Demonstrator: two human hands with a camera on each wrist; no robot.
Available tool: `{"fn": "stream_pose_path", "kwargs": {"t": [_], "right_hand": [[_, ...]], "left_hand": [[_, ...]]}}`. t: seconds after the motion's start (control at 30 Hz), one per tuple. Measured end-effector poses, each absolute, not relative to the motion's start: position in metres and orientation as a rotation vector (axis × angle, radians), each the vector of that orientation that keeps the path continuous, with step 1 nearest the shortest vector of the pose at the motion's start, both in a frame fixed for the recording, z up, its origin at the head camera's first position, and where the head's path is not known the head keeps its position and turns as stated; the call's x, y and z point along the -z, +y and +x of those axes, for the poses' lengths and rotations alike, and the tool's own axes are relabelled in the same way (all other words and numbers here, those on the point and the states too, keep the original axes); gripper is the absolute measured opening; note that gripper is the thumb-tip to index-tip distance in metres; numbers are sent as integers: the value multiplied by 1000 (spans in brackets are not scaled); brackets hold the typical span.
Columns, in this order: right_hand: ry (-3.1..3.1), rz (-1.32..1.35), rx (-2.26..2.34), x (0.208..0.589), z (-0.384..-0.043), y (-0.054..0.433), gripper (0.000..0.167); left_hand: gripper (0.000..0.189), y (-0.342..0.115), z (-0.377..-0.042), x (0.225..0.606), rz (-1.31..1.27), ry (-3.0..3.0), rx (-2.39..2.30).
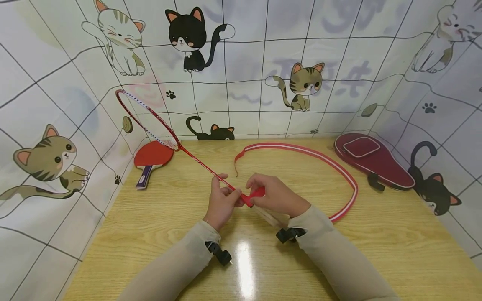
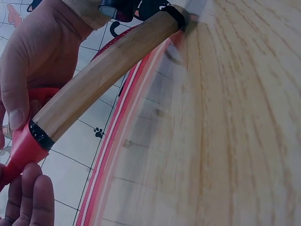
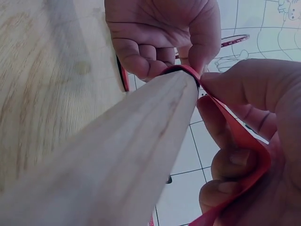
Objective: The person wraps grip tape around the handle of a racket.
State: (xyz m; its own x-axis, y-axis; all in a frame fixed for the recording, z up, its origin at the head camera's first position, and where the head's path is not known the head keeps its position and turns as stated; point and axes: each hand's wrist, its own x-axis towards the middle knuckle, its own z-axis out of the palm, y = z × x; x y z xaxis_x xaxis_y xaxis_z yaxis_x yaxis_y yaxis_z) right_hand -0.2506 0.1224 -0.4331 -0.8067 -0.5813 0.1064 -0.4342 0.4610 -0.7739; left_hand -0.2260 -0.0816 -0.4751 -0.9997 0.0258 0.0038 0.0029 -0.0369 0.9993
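Note:
A badminton racket point(image 1: 199, 162) slants across the middle in the head view, its head raised at the upper left. Its bare wooden handle point(image 2: 103, 70) points back toward me. My left hand point(image 1: 222, 205) holds the racket where shaft meets handle. My right hand point(image 1: 278, 194) pinches a red grip tape point(image 3: 244, 129) against the top of the handle. That tape wraps the handle's upper end at a black band point(image 2: 42, 135), and its loose part runs through my curled right fingers. A long red strip with a white middle line point(image 1: 320, 155) curves over the table behind my right forearm.
A red table tennis bat point(image 1: 153, 154) lies at the back left of the wooden table point(image 1: 158, 221). On the back right is a dark red racket case point(image 1: 373, 159). Cat-printed sheeting point(image 1: 248, 62) stands around the table on three sides.

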Motion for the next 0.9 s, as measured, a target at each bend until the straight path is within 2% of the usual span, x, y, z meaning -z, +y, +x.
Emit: {"fn": "stream_pose_path", "kwargs": {"t": [0.4,0.9], "right_hand": [[2362,-807,1308,432,-251,125,41],[2456,-757,1257,432,-247,120,38]], "left_hand": [[58,-81,-226,474,80,2123,-2277],[63,-82,-226,474,104,2110,-2262]]}}
